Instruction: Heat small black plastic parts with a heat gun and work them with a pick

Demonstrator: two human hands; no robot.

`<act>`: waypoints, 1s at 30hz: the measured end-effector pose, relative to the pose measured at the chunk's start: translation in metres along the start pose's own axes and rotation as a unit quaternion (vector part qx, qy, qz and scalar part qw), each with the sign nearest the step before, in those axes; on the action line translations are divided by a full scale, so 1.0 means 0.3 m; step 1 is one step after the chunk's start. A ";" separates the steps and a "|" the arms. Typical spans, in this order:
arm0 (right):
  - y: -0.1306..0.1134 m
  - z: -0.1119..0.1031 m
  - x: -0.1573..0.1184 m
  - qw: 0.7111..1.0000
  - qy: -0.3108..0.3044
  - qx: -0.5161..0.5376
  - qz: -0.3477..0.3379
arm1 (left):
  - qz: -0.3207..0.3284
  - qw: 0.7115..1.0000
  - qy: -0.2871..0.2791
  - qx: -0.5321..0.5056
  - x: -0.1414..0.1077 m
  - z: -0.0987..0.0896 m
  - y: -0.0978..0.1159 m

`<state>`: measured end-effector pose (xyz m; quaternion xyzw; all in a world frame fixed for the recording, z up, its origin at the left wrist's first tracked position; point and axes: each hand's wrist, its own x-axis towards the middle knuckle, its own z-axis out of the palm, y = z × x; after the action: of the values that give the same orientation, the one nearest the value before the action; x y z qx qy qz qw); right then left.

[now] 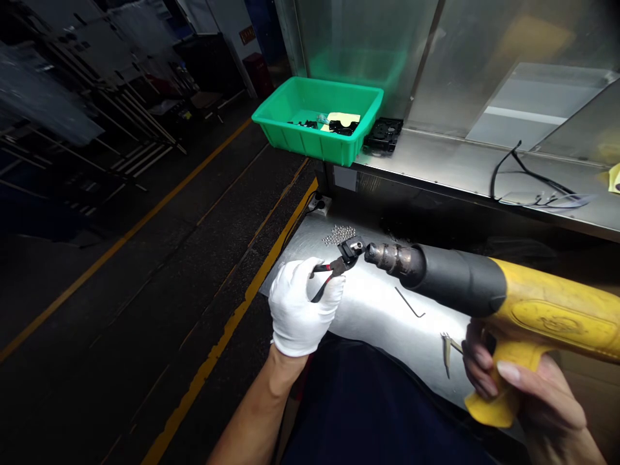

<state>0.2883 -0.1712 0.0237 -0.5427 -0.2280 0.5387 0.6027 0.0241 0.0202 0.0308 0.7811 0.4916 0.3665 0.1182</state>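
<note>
My left hand (303, 307), in a white glove, is closed round the handles of a pair of pliers (338, 266). In the pliers' jaws sits a small black part (349, 248) with a silver metal piece in it. Bare-skinned, my right hand (523, 381) grips a yellow heat gun (557, 310) by its handle. The gun's metal nozzle (394, 257) points left and ends just beside the black part. Behind the part, a cluster of small silver balls (339, 235) lies on the metal table (368, 316).
An L-shaped hex key (409, 302) and a small tool (446, 355) lie on the table. A green bin (310, 145) holding black parts, a black component (385, 134) and glasses (527, 177) rest on the raised metal shelf (436, 155). A socket (320, 205) sits at the table's back corner.
</note>
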 end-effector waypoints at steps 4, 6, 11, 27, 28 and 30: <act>0.008 -0.022 0.008 1.000 -0.017 -0.003 -0.009 | 0.001 1.000 0.001 0.010 0.004 0.003 0.003; 0.010 -0.027 0.012 1.000 -0.023 -0.001 -0.014 | 0.000 1.000 0.000 0.012 0.007 0.004 0.004; 0.001 -0.006 0.012 0.999 -0.027 0.013 -0.015 | -0.006 1.000 0.000 0.017 0.008 0.003 0.007; -0.016 0.029 -0.005 0.999 0.011 0.037 -0.007 | 0.007 0.999 0.014 0.045 -0.005 -0.001 0.009; -0.012 0.024 -0.005 0.999 0.008 0.035 -0.006 | 0.011 0.999 0.021 0.047 -0.005 0.000 0.009; 0.001 0.006 -0.001 0.999 -0.006 0.031 -0.014 | 0.023 0.998 0.040 0.051 -0.005 0.002 0.007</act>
<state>0.2866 -0.1710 0.0241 -0.5178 -0.2220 0.5402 0.6251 0.0257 0.0180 0.0309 0.7821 0.4957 0.3743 0.0500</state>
